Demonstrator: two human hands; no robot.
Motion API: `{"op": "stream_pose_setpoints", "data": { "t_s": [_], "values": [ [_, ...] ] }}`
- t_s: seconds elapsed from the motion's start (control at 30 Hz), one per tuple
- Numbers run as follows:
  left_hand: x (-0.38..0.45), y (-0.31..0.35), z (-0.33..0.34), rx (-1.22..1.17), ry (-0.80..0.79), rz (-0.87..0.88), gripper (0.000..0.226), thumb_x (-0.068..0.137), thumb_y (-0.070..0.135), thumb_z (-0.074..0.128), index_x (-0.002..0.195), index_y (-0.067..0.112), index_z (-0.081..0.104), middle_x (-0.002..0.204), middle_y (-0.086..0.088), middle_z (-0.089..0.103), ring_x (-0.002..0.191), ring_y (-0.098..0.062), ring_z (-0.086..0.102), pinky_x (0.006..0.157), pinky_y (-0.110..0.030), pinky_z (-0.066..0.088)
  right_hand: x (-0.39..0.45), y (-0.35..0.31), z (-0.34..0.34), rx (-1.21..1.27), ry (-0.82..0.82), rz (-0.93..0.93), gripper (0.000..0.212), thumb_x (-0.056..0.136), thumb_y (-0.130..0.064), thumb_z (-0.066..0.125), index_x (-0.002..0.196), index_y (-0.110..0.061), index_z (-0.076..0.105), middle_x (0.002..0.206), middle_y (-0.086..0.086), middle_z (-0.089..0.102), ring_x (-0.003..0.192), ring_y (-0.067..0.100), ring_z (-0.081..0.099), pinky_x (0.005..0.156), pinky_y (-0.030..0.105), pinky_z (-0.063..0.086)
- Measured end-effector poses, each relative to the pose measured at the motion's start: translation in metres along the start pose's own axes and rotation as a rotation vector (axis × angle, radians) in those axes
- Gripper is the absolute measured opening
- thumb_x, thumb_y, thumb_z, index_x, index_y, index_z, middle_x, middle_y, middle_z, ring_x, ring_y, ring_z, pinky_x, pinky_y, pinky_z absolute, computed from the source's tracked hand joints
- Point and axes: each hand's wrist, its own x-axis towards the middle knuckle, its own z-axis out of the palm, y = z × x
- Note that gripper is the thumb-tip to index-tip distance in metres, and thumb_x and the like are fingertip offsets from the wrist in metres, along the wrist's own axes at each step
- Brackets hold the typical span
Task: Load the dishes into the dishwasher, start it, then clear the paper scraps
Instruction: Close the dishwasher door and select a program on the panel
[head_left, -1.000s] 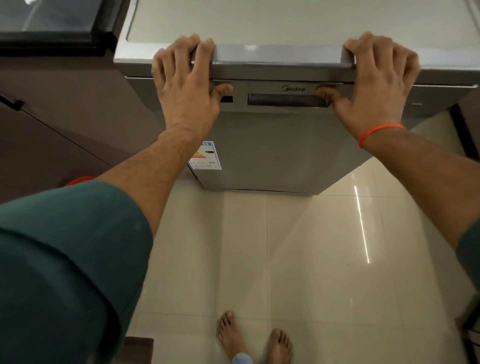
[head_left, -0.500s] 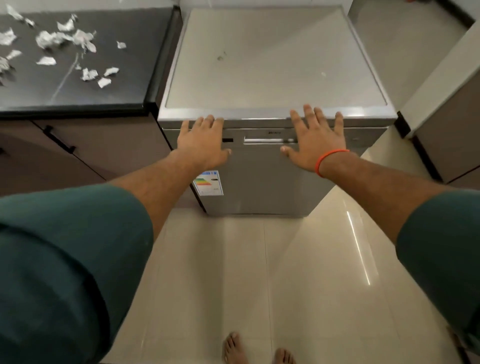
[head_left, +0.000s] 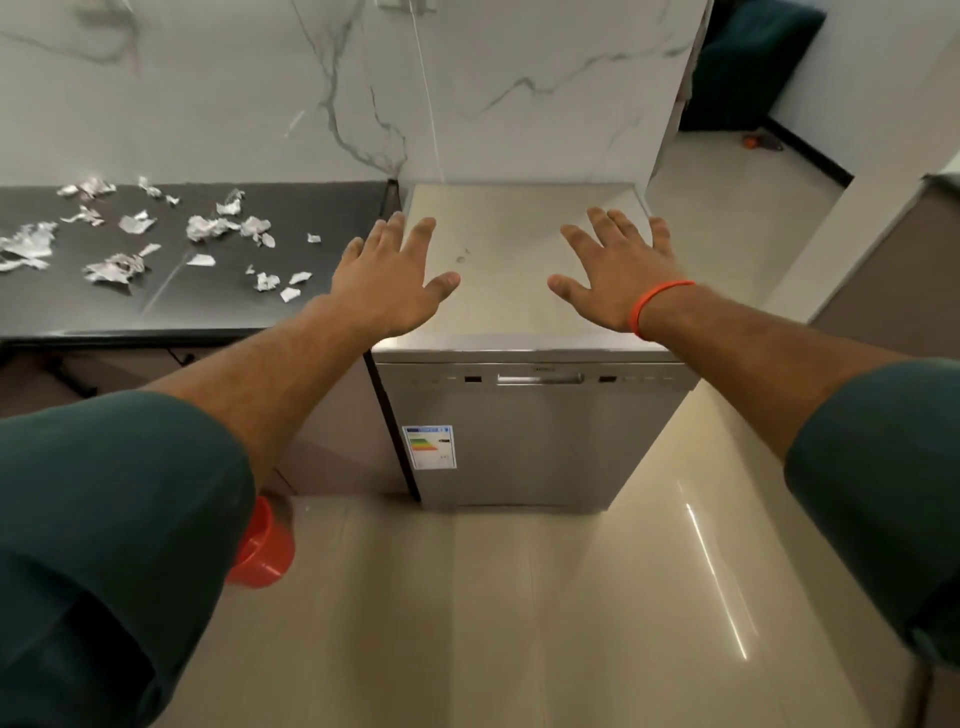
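My left hand (head_left: 387, 283) is released, fingers straight and spread, holding nothing, and it appears to hover over the near-left corner of the dishwasher (head_left: 524, 441) top; whether the palm touches the steel I cannot tell. My right hand (head_left: 618, 273), with an orange band (head_left: 655, 306) at the wrist, is released the same way, fingers fanned over the right half of that top. Below both hands the dishwasher door is shut, its handle (head_left: 540, 378) set crosswise at the front edge, an energy label (head_left: 430, 447) low on its left side. I judge the loading finished; whether the machine is running I cannot read from here. What matters now is the paper scraps (head_left: 208, 228): they lie to the left of both hands, scattered on the dark bench (head_left: 218, 312) that butts against the dishwasher, the scatter stretching leftward from the nearest bits (head_left: 283, 285). My left hand is plainly the nearer one, with those nearest bits just beside its forearm. The scraps look crumpled, white to silvery, light and torn small, so I expect gathering to work better than pinching each. An orange bucket (head_left: 262, 545) sits on the floor (head_left: 519, 623) under the bench edge.
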Motion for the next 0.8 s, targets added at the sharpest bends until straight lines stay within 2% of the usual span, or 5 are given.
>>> {"op": "stream_pose_setpoints", "data": {
  "t_s": [0.17,0.33,0.6,0.8],
  "values": [
    [0.008,-0.01,-0.055,-0.004,0.067,0.024,0.078,0.102,0.062,0.031,0.162,0.019,0.007,0.168,-0.016,0.007,0.156,-0.031,0.006,0.125,-0.052,0.011,0.021,-0.013,-0.056,0.011,0.042,-0.042,0.073,0.098,-0.065,0.023,0.158,-0.027,0.012,0.167,0.008,0.004,0.153,0.026,0.005,0.121,0.057,0.002],
    [0.036,-0.022,-0.094,-0.027,0.109,-0.024,0.078,0.102,0.063,0.03,0.162,0.02,0.007,0.169,-0.016,0.005,0.156,-0.031,0.006,0.125,-0.052,0.012,0.063,-0.025,-0.093,-0.012,0.081,-0.091,0.072,0.097,-0.066,0.022,0.158,-0.027,0.014,0.167,0.008,0.006,0.153,0.025,0.006,0.121,0.055,0.003],
    [0.104,-0.039,-0.114,0.04,0.071,-0.069,0.081,0.1,0.065,0.032,0.162,0.021,0.004,0.169,-0.013,0.0,0.156,-0.03,0.002,0.125,-0.049,0.008,0.157,-0.032,-0.12,-0.002,0.112,-0.181,0.071,0.097,-0.067,0.022,0.156,-0.028,0.023,0.166,0.009,0.013,0.152,0.027,0.012,0.12,0.053,0.008],
    [0.159,-0.056,-0.124,0.084,0.055,-0.09,0.08,0.101,0.065,0.031,0.162,0.021,0.003,0.169,-0.013,-0.001,0.156,-0.03,0.002,0.125,-0.05,0.009,0.229,-0.038,-0.124,0.017,0.043,-0.237,0.071,0.097,-0.069,0.022,0.156,-0.03,0.022,0.166,0.008,0.011,0.152,0.027,0.013,0.121,0.054,0.011]
  ]
}}
